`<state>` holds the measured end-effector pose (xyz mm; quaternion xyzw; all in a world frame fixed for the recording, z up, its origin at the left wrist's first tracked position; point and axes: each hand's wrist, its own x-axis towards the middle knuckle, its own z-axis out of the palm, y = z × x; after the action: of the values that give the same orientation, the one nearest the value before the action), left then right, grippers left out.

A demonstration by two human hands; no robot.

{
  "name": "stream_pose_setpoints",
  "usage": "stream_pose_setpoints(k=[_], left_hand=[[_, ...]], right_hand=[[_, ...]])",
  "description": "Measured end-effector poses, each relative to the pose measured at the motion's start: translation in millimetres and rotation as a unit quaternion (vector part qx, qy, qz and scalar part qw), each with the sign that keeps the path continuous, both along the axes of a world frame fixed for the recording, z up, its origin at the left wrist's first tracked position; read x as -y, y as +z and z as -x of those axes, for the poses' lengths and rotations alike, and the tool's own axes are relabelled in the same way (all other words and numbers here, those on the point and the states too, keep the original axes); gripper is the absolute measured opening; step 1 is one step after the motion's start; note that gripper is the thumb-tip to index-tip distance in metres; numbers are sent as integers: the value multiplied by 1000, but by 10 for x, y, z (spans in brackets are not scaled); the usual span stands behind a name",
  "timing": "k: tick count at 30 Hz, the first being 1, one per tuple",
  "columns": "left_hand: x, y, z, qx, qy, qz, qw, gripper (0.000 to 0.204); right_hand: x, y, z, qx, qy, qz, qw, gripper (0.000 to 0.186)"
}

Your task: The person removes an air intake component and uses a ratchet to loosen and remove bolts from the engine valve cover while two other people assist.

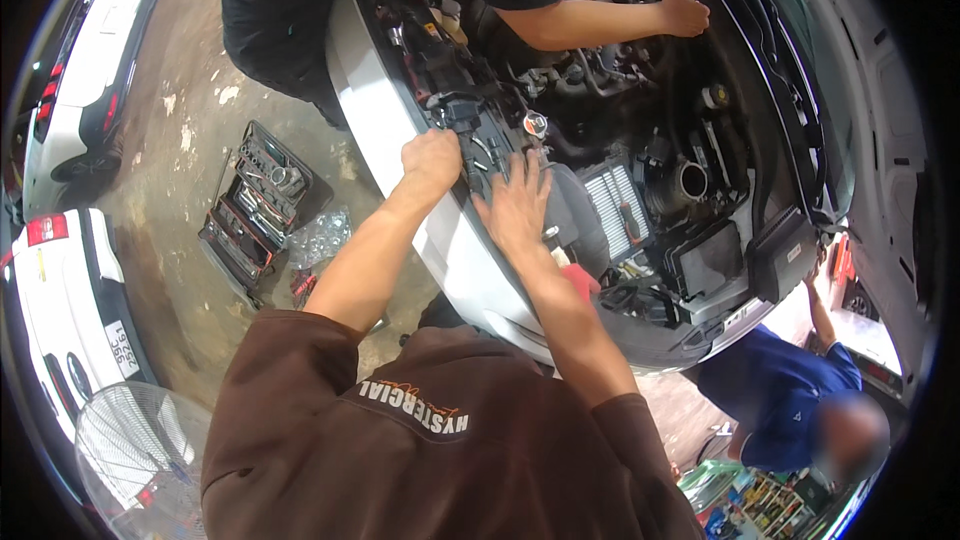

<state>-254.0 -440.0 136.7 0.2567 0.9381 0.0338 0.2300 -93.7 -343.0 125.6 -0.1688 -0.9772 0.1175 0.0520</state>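
Both of my arms reach over the silver front bumper (376, 125) into the open engine bay of a car. My left hand (433, 160) is closed in a fist at the bay's front edge, beside a black plastic part (461, 114); what lies inside the fist is hidden. To its right, my right hand (518, 205) rests palm down with fingers spread on the black front panel. A radiator cap (536, 124) sits just beyond those fingertips. Right of this hand are a white pleated air filter (603, 202) and a screwdriver (629, 222) lying on it.
A co-worker's forearm (600, 26) crosses the far bay. At lower right stands a person in blue (765, 390). A black box cover (784, 255) sits near the raised hood (890, 110). On the floor lie an open tool case (240, 227) and a clear plastic bag (320, 239).
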Motion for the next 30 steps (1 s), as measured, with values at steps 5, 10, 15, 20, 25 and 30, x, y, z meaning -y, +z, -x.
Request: stream_pose_setpoints(k=[5,10,15,20,25,30], left_hand=[[-126,-50,-103,-34,16,7,999,23],[-198,-29,-47,-8,54,-5,999,24],[-212,32,1,38,93,8,995,27],[-213,8,66,72,146,-1,987,28],[-145,-12,108,96,148,-32,984,29],[-99,58,-42,27,100,-43,994,28]], right_hand=[[-50,-217,72,-5,-11,57,998,43],[-99,-298,138,-37,-5,121,992,31],[-82,-247,129,-30,40,89,995,27],[-55,-235,164,62,51,75,994,22],[-104,-282,172,29,62,97,993,17],[-66,-307,174,49,97,46,993,26]])
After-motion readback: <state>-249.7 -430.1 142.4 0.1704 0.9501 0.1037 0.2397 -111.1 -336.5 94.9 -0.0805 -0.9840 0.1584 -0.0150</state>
